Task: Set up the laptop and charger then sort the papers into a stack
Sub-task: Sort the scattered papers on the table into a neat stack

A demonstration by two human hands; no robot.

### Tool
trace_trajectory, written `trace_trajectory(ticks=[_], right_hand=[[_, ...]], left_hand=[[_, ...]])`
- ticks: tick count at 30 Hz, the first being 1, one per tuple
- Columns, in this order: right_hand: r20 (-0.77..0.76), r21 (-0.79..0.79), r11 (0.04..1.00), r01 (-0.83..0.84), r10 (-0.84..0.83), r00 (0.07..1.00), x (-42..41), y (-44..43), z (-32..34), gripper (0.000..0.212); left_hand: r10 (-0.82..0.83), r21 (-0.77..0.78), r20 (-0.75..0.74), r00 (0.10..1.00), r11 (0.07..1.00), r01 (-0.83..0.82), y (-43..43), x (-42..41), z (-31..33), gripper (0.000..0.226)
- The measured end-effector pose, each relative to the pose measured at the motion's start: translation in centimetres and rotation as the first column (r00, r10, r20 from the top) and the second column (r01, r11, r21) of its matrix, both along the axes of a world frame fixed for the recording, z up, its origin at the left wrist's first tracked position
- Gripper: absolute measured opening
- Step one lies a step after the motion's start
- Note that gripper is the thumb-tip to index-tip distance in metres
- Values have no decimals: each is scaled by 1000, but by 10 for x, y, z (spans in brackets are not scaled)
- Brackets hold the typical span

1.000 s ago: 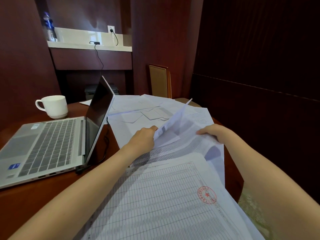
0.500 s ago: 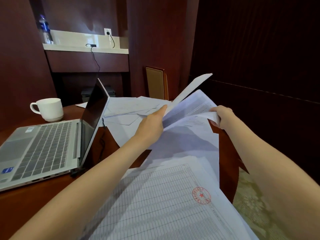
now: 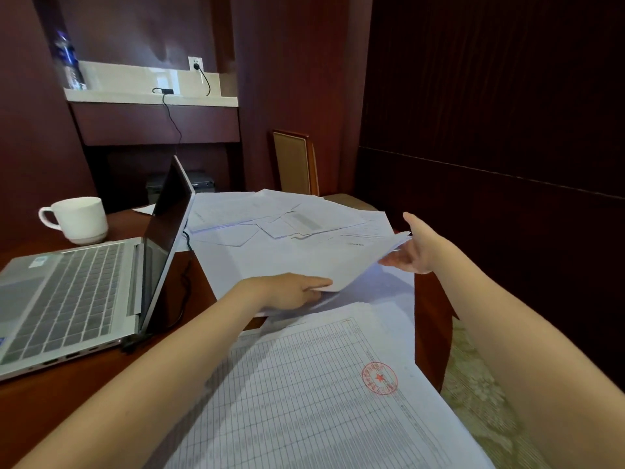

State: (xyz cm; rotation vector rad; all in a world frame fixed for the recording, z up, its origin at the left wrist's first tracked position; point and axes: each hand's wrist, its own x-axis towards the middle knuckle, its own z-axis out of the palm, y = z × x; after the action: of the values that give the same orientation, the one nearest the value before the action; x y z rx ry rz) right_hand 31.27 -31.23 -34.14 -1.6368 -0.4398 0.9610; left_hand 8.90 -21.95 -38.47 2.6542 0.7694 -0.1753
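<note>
- Papers (image 3: 291, 218) lie loose and overlapping across the far half of the table (image 3: 84, 394), just right of the laptop (image 3: 67, 292).
- My left hand (image 3: 287, 292) pinches the near edge of a sheaf (image 3: 304, 258) raised off that spread, fingers (image 3: 318, 284) clamped on it.
- My right hand (image 3: 417, 247) props the sheaf's far corner, fingers (image 3: 394, 262) straight beneath it, thumb lifted apart.
- A ruled sheet (image 3: 321, 401) with a red stamp (image 3: 379, 378) lies nearest me, between my forearms.
- The laptop stands open, its lid just beside the papers; a mug (image 3: 76, 220) sits just beyond its keyboard.
- The charger (image 3: 164, 91) rests on the shelf (image 3: 135, 96), plugged into the socket (image 3: 195, 63); its cable (image 3: 172, 120) drops behind the lid.
- A bottle (image 3: 69, 62) stands on the shelf, a chair (image 3: 294, 162) beyond the table.
</note>
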Motion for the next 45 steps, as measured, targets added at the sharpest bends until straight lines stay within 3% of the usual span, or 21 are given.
trace_trajectory(ticks=[2,5,10,16,22,26,31,38,41,45], right_hand=[[72,-90,995,-31,37,997,-1,1,-2,36],[303,-253,965,-69,147,942,0,2,-10,36],[416,-179,984,-9,84,906,4,-4,-6,20],[393,-61,996,62,-33,919,29,-14,14,34],[342,46,992,119,-127,931,44,-35,26,36],[334,58,988,140,-151,930,56,-47,33,35],[302,68,979,193,-204,931,67,-65,41,36],[230,144,964,223,-252,940,75,-80,47,38],[176,198,953,228,-263,949,78,-86,48,39],[146,245,940,236,-276,950,85,-97,55,41]], left_hand=[[-28,-102,-54,998,995,22,-2,-2,3,55],[41,-258,-4,999,965,-41,3,-6,7,67],[350,-299,95,932,903,-309,25,-11,3,73],[549,-386,206,810,806,-448,32,-3,4,75],[706,-707,302,640,617,-347,31,18,8,78],[695,-770,275,665,573,-281,20,32,11,66],[714,-751,237,659,565,-343,17,49,8,48],[798,-921,177,576,341,-189,3,68,14,66],[815,-927,183,550,329,-179,1,74,14,49],[788,-946,167,593,297,-127,-3,78,10,36]])
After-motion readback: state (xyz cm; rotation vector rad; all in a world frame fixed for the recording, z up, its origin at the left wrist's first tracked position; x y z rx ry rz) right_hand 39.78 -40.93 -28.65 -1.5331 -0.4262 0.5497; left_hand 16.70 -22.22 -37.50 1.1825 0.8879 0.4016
